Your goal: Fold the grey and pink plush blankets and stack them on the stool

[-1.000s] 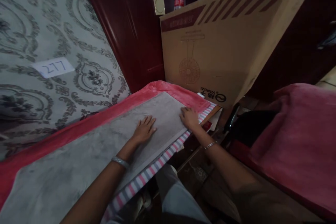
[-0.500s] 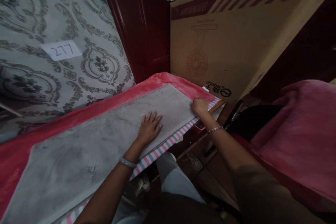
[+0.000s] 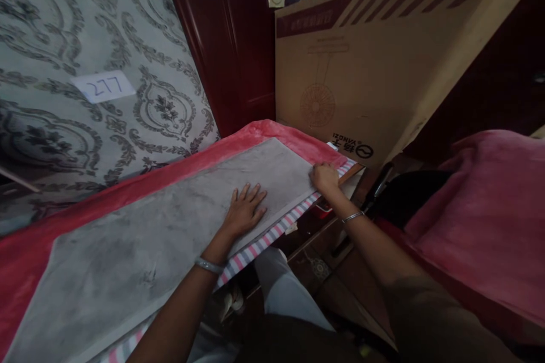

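since one second ago, the right hand (image 3: 325, 180) has shifted and curled its fingers at the right end of the grey cloth (image 3: 140, 238); whether they pinch fabric, i cannot tell. in the head view, this cloth lies flat between a red plush border (image 3: 306, 146) and a striped sheet (image 3: 259, 245). the left hand (image 3: 244, 212) rests upon it, fingers spread. i judge this step as straightening; the next move seems to call for a steady left palm.

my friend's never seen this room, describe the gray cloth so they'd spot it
From the big cardboard box, red cloth spreads left. On that lies the gray cloth, under the spread left hand. Unlike the red cloth and striped cloth beside it, it is gray without stripes.
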A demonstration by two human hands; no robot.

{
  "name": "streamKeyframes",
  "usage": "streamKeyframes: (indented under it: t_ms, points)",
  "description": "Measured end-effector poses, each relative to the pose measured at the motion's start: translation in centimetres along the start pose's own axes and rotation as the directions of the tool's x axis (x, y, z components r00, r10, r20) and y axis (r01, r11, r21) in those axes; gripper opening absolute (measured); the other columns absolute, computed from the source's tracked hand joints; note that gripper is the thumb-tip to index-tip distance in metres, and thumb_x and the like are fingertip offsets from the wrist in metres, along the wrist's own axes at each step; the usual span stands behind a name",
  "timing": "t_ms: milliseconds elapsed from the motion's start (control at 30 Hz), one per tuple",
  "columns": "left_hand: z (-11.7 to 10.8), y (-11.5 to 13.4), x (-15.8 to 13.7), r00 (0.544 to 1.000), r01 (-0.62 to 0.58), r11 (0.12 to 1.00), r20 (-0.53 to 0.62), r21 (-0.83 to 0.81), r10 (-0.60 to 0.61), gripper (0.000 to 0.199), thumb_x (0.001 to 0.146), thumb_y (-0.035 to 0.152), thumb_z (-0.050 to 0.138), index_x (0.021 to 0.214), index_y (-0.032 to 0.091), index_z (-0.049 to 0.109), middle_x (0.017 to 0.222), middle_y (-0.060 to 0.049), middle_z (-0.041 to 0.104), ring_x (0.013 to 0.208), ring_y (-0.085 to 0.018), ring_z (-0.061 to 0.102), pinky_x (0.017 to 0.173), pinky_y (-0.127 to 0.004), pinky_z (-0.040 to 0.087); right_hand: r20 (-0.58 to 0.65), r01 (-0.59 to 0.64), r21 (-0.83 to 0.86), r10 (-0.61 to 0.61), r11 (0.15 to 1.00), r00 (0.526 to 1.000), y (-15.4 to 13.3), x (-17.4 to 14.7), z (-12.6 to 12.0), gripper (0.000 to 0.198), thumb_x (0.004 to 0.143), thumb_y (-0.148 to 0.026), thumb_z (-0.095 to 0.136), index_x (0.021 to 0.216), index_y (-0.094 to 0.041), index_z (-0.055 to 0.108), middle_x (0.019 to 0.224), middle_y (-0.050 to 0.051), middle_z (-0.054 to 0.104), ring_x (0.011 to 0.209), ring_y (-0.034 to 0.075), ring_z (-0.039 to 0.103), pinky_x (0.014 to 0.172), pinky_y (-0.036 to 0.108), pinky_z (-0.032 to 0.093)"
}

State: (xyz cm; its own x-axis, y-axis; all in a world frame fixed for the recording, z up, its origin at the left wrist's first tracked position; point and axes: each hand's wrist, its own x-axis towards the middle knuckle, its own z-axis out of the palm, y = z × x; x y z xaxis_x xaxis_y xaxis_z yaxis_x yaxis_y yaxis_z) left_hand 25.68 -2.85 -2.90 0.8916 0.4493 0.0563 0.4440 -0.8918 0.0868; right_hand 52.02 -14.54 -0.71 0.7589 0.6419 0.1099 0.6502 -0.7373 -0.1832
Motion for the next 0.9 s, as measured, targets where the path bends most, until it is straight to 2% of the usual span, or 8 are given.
streamKeyframes:
  t_ms: [300,467,633,900]
  points:
    - [0.6,-0.5,0.1,0.999,-0.016,1.000,-0.051,0.005,0.016,0.054,0.099,0.049,0.039,0.151,0.035,0.042,0.164,0.000,0.031,0.153,-0.030,0.018,0.122,-0.060,0.012,-0.003,-0.035,0.070,0.035,0.997,0.999,1.0,1.1,0.3,0.037,0.090,-0.031,0.062,0.118,-0.008,0.069,0.118,0.021,0.069,0.113,0.027,0.063,0.086,0.030,0.046]
    - [0.5,-0.4,0.1,0.998,-0.021,1.000,-0.066,0.014,0.022,0.053,0.099,0.047,0.041,0.150,0.033,0.043,0.162,-0.001,0.034,0.152,-0.031,0.022,0.121,-0.061,0.016,0.023,-0.063,0.140,0.060,0.988,0.998,1.6,2.3,0.8,0.032,0.085,-0.031,0.067,0.111,-0.013,0.072,0.111,0.016,0.073,0.100,0.024,0.068,0.078,0.027,0.048]
    - [0.5,-0.4,0.1,0.996,-0.027,1.000,-0.080,0.007,0.028,0.053,0.098,0.048,0.043,0.150,0.035,0.044,0.161,-0.001,0.037,0.151,-0.032,0.024,0.120,-0.062,0.018,0.018,-0.073,0.211,0.071,0.975,0.997,2.6,3.2,1.6,0.028,0.091,-0.030,0.058,0.111,-0.014,0.071,0.107,0.012,0.074,0.096,0.023,0.068,0.075,0.027,0.048]
    - [0.6,-0.3,0.2,0.999,-0.035,0.999,-0.034,-0.002,0.035,0.056,0.098,0.051,0.043,0.152,0.035,0.040,0.163,-0.002,0.032,0.153,-0.033,0.019,0.120,-0.064,0.015,-0.003,-0.089,0.220,0.092,0.972,0.996,3.2,2.5,3.5,0.030,0.096,-0.032,0.052,0.115,-0.014,0.067,0.113,0.016,0.071,0.103,0.026,0.065,0.080,0.031,0.046]
